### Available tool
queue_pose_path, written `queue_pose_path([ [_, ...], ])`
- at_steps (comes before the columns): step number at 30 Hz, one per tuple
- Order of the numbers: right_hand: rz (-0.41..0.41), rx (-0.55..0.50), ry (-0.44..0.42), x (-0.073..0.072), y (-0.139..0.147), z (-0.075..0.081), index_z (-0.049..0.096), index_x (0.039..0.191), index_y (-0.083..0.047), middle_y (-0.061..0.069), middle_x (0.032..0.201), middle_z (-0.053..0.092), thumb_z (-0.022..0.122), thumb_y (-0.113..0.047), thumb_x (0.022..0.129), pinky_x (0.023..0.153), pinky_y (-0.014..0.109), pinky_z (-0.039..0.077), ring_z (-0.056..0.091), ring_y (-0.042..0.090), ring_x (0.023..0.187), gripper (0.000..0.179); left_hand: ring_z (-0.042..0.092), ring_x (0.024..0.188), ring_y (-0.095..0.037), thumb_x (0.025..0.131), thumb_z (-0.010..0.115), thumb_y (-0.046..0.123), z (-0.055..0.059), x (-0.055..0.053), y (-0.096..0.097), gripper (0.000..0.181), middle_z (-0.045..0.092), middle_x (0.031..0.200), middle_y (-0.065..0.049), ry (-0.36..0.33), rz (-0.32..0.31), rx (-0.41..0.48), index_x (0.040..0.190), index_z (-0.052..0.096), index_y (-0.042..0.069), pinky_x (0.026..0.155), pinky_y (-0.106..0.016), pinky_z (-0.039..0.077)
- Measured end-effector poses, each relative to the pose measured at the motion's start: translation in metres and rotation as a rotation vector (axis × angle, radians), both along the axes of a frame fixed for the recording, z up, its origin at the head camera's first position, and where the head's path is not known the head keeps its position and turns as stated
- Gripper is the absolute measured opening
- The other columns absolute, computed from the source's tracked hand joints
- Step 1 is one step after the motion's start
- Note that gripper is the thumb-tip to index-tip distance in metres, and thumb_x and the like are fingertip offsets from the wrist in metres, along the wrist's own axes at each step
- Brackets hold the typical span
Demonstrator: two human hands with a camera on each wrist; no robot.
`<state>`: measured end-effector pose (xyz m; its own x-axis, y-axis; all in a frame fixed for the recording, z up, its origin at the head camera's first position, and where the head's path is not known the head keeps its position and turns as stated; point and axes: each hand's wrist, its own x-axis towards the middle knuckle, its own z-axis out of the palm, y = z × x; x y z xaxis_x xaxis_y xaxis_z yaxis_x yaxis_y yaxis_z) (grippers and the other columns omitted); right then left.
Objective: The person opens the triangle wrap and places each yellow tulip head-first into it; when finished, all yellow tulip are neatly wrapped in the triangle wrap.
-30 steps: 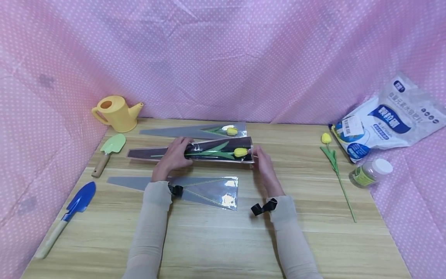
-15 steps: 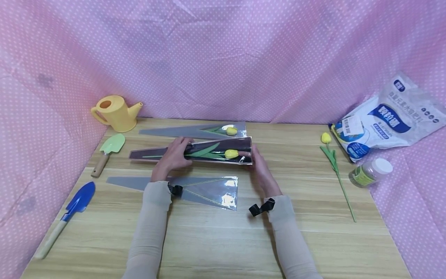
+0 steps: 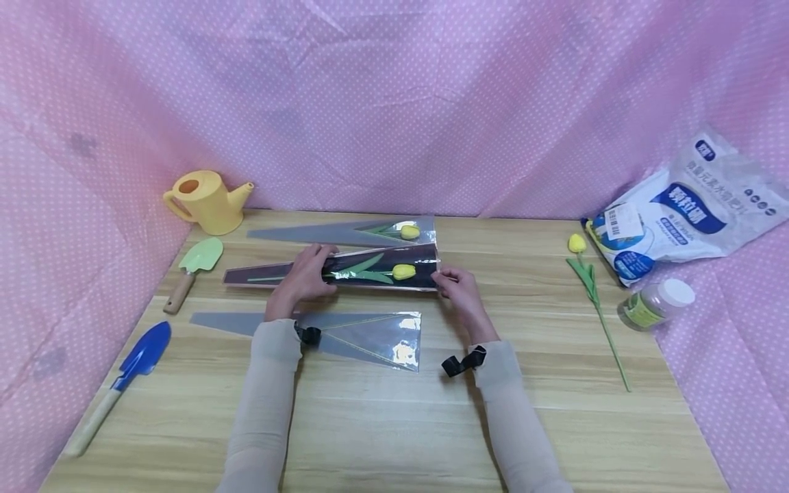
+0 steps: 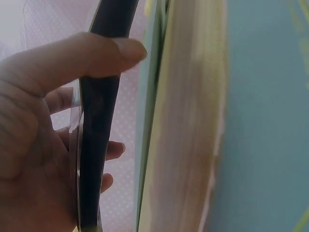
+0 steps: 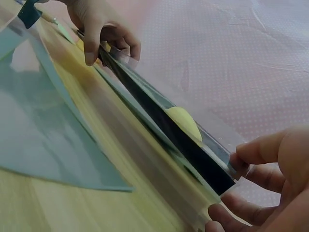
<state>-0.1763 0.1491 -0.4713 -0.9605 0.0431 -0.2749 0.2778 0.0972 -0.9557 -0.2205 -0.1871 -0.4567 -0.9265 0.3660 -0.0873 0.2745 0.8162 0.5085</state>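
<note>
A dark flower sleeve (image 3: 425, 256) with a clear front is held just off the table, its wide end to the right. Inside it lies a yellow tulip (image 3: 403, 272) with green leaves, its head near the mouth. My left hand (image 3: 303, 275) grips the sleeve across its middle; in the left wrist view the thumb (image 4: 96, 55) is on one side and fingers on the other. At the wide end my right hand (image 3: 464, 296) pinches the edge of the mouth between thumb and fingers, as the right wrist view shows.
Behind lies a grey sleeve (image 3: 308, 233) with another tulip (image 3: 409, 233); in front, a flat grey sleeve (image 3: 370, 335). At left are a watering can (image 3: 212, 205), green trowel (image 3: 202, 255) and blue trowel (image 3: 144, 349). At right: loose tulip (image 3: 594, 301), jar (image 3: 653, 306), fertilizer bag (image 3: 684, 212).
The tulip has slid left, deeper into the dark sleeve. My right fingers, partly inside the mouth half a second ago, have come out and now pinch its edge. The left hand keeps its grip.
</note>
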Motion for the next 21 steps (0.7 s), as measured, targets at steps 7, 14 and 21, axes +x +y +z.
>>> queue_pose_path([
  [7, 0.047, 0.099, -0.018, -0.003, 0.003, 0.002, 0.065, 0.117, 0.001, 0.005, 0.107, 0.067, 0.062, -0.017, 0.096, 0.077, 0.022, 0.05, 0.057, 0.009, 0.084, 0.028, 0.039, 0.133, -0.036, 0.079, 0.081, 0.022, -0.005, -0.007, 0.0, 0.079, 0.042, 0.144, -0.017, -0.038, -0.034, -0.005, 0.146, 0.041, 0.014, 0.112, -0.058, 0.038],
  [14, 0.104, 0.237, 0.032, -0.009, 0.007, 0.001, 0.069, 0.11, 0.004, 0.018, 0.117, 0.069, 0.063, -0.015, 0.095, 0.058, 0.018, 0.045, 0.052, 0.009, 0.069, 0.024, 0.038, 0.137, -0.039, 0.079, 0.082, 0.025, -0.004, -0.022, 0.003, 0.077, 0.042, 0.146, -0.018, -0.072, -0.086, -0.09, 0.145, 0.043, 0.016, 0.114, -0.06, 0.036],
  [21, 0.158, 0.375, 0.029, -0.012, 0.005, 0.004, 0.071, 0.111, 0.001, 0.02, 0.118, 0.069, 0.063, -0.016, 0.095, 0.063, 0.019, 0.047, 0.053, 0.009, 0.073, 0.025, 0.034, 0.141, -0.042, 0.082, 0.078, 0.023, -0.001, -0.028, 0.003, 0.076, 0.04, 0.15, -0.022, -0.087, -0.113, -0.127, 0.148, 0.041, 0.013, 0.117, -0.061, 0.032],
])
